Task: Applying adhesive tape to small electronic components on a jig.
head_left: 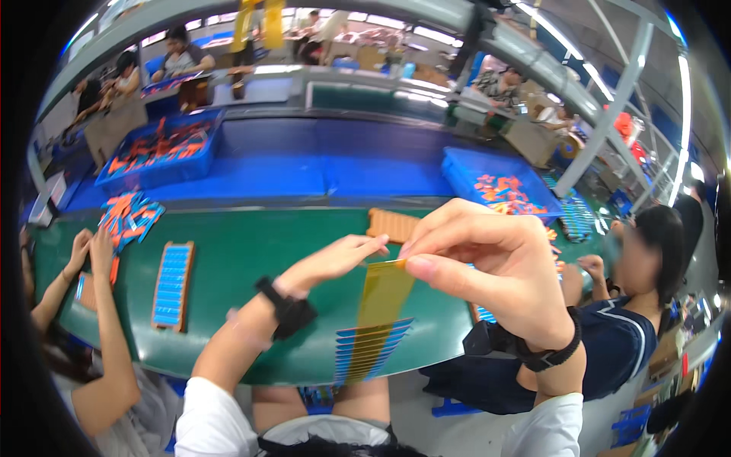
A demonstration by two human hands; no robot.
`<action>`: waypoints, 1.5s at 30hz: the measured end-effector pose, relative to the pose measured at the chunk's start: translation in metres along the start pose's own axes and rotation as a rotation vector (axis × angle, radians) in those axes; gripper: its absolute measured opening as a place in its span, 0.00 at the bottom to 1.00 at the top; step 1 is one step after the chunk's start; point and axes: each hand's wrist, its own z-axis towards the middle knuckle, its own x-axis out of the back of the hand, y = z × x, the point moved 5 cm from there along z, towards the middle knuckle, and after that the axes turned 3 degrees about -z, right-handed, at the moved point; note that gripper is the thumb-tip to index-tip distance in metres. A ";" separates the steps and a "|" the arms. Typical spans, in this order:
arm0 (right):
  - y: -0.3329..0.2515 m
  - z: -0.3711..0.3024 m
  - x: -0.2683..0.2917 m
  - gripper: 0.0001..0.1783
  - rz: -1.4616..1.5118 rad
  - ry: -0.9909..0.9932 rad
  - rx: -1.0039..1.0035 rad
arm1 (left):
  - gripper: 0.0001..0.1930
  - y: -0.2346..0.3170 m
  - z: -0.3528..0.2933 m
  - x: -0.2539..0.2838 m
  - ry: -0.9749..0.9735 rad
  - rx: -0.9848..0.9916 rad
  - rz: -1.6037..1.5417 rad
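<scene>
Hanging below right fingers [428, 268]: yellow strip [383, 295], top clamped between them; left fingers [371, 246], grip unclear.

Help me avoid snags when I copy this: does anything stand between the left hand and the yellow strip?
Nothing visible stands between the left hand and the yellow strip. The right hand pinches the strip's top end; the brown rack lies beyond, apparently out of the way.

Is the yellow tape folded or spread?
Spread: the tape hangs lengthwise from the right hand, with blue strips across its lower part.
</scene>
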 end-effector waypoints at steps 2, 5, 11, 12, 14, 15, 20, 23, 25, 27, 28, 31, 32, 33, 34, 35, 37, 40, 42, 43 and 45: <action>0.010 0.006 -0.019 0.07 0.001 -0.047 0.087 | 0.31 0.005 -0.070 -0.026 -0.011 0.030 -0.672; 0.039 0.011 -0.052 0.08 0.097 -0.090 -0.128 | 0.29 0.016 -0.164 -0.064 0.078 -0.053 -0.960; 0.188 -0.004 -0.131 0.12 -0.037 -0.232 -0.316 | 0.16 -0.031 -0.225 -0.119 0.510 0.182 -1.078; 0.199 -0.010 -0.142 0.11 -0.087 -0.276 -0.357 | 0.16 -0.033 -0.229 -0.123 0.517 0.179 -1.086; 0.197 -0.017 -0.151 0.11 -0.239 -0.310 -0.324 | 0.16 -0.040 -0.236 -0.130 0.547 0.297 -1.122; 0.194 -0.016 -0.154 0.11 -0.240 -0.318 -0.329 | 0.15 -0.040 -0.237 -0.130 0.555 0.268 -1.152; 0.197 -0.023 -0.162 0.11 -0.425 -0.284 -0.216 | 0.16 -0.034 -0.235 -0.128 0.549 0.280 -1.167; 0.193 -0.020 -0.152 0.19 -0.459 -0.133 -0.269 | 0.16 -0.034 -0.234 -0.127 0.532 0.276 -1.197; 0.196 -0.020 -0.154 0.22 -0.469 -0.185 -0.324 | 0.16 -0.035 -0.235 -0.125 0.520 0.265 -1.229; 0.198 -0.020 -0.157 0.25 -0.480 -0.237 -0.374 | 0.15 -0.039 -0.236 -0.128 0.488 0.303 -1.316; 0.198 -0.018 -0.161 0.26 -0.479 -0.256 -0.379 | 0.15 -0.042 -0.236 -0.128 0.488 0.303 -1.314; 0.196 -0.015 -0.165 0.28 -0.525 -0.318 -0.402 | 0.15 -0.056 -0.236 -0.130 0.472 0.383 -1.323; 0.197 -0.014 -0.165 0.28 -0.579 -0.358 -0.419 | 0.14 -0.059 -0.235 -0.129 0.477 0.395 -1.340; 0.198 -0.013 -0.162 0.28 -0.579 -0.356 -0.418 | 0.14 -0.060 -0.235 -0.127 0.481 0.407 -1.357; 0.200 -0.013 -0.157 0.28 -0.588 -0.356 -0.407 | 0.14 -0.059 -0.233 -0.124 0.480 0.406 -1.355; 0.202 -0.014 -0.152 0.28 -0.596 -0.356 -0.398 | 0.14 -0.057 -0.232 -0.122 0.456 0.425 -1.369; 0.211 -0.013 -0.139 0.28 -0.603 -0.342 -0.412 | 0.14 -0.058 -0.227 -0.117 0.423 0.439 -1.381; 0.210 -0.011 -0.109 0.26 -0.622 -0.320 -0.427 | 0.15 -0.060 -0.222 -0.118 0.372 0.447 -1.434; 0.206 -0.006 -0.076 0.20 -0.597 -0.392 -0.513 | 0.22 -0.050 -0.211 -0.113 0.266 0.390 -1.395; 0.195 -0.001 -0.059 0.20 -0.625 -0.352 -0.496 | 0.22 -0.050 -0.212 -0.116 0.244 0.397 -1.431; 0.158 0.028 -0.022 0.15 -0.675 -0.194 -0.405 | 0.21 -0.052 -0.217 -0.117 0.331 0.478 -1.501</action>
